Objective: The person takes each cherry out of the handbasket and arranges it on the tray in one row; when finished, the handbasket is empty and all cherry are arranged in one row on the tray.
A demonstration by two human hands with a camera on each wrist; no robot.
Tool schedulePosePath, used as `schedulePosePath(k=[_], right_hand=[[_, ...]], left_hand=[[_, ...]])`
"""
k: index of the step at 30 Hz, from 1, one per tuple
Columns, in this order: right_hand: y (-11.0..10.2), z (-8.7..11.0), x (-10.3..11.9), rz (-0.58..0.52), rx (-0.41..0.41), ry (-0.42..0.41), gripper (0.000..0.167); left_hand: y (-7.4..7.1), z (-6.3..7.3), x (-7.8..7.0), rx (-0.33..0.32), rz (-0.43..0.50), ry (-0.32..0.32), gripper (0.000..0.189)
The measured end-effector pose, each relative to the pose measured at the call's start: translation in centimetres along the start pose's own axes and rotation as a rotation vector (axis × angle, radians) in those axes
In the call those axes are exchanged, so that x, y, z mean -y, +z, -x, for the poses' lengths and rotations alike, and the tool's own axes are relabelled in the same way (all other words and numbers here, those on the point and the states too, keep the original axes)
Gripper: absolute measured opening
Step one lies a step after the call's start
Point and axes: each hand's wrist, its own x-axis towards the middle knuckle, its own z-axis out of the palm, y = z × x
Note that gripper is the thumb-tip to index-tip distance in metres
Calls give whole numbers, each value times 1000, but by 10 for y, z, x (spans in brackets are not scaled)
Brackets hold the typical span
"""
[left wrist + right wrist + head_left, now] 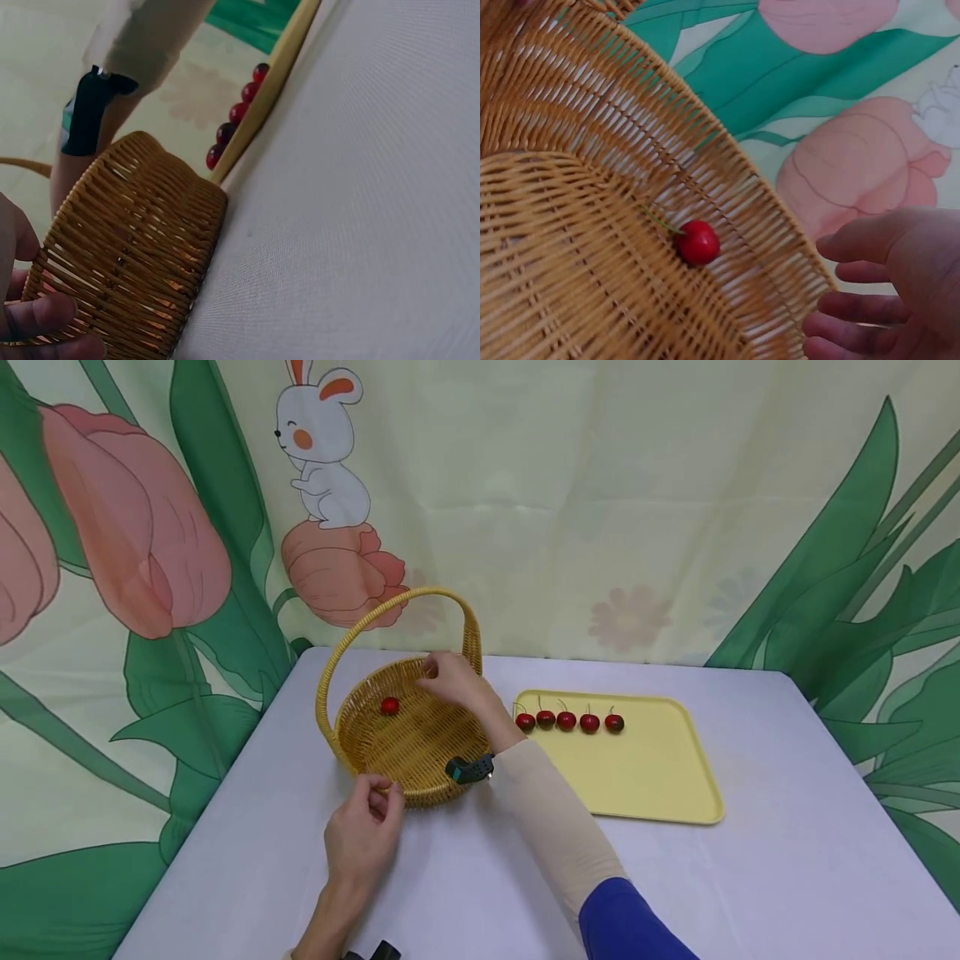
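A round wicker basket (420, 739) with a tall arched handle (397, 602) sits on the table. One red cherry (389, 706) lies inside, towards the far left wall; the right wrist view shows its thin green stem. My left hand (363, 831) grips the near rim, with its fingers (45, 315) against the outside of the woven wall. Over the far right part of the basket is my right hand (457, 681), its fingers loosely bent and nothing between them. In the right wrist view this hand is beside the rim, apart from the cherry (698, 242).
To the right of the basket lies a yellow tray (652, 768). Several dark red cherries (566, 721) with stems stand in a row along its far side. A printed curtain (525, 527) hangs behind the table's far edge. White cloth (787, 860) covers the table.
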Motion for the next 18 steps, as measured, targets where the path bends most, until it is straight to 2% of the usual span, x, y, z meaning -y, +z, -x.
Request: schedulePosePath(k=[5, 13, 18], right_hand=[[10, -10, -2, -14, 55, 13, 36], [24, -21, -2, 13, 137, -13, 43], [31, -24, 3, 69, 260, -101, 48]], left_hand=[[2, 1, -1, 6, 2, -2, 8], [2, 0, -4, 18, -13, -23, 8], [2, -1, -1, 3, -24, -10, 9]])
